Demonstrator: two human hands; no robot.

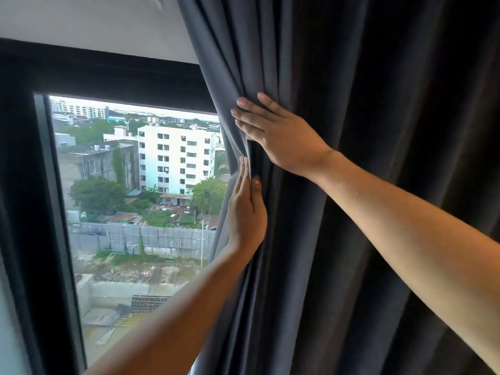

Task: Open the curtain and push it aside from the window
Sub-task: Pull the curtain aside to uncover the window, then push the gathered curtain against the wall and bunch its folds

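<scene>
Daylight fills the left half of our view through a window [130, 201] with a dark frame [29, 185], a white strip of wall [89, 20] running above it. Through the glass we see a white apartment block [176, 155], grey rooftops, green trees and a fenced construction lot below.

Moving right, our left hand [247, 209] reaches up from the lower left, its forearm crossing in front of the glass. We hold this hand edge-on against the leading edge of the curtain [338, 185], fingers [243, 171] straight and pressed together pointing upward, the thumb lying on the room side of the fabric, so the hem sits between thumb and fingers in a loose flat clasp.

Just above it and slightly to the right, our right hand [281, 136] lies palm-down on the curtain, with fingers [249, 117] slightly spread and flat against the cloth near the same edge; they pinch nothing. Its forearm stretches away to the lower right corner.

The curtain itself is a dark grey, heavy drape hanging in deep vertical folds. It covers everything to the right of our hands, from the top of the view to the bottom, and its bunched edge stands at about the middle of the view, against the right side of the exposed pane.
</scene>
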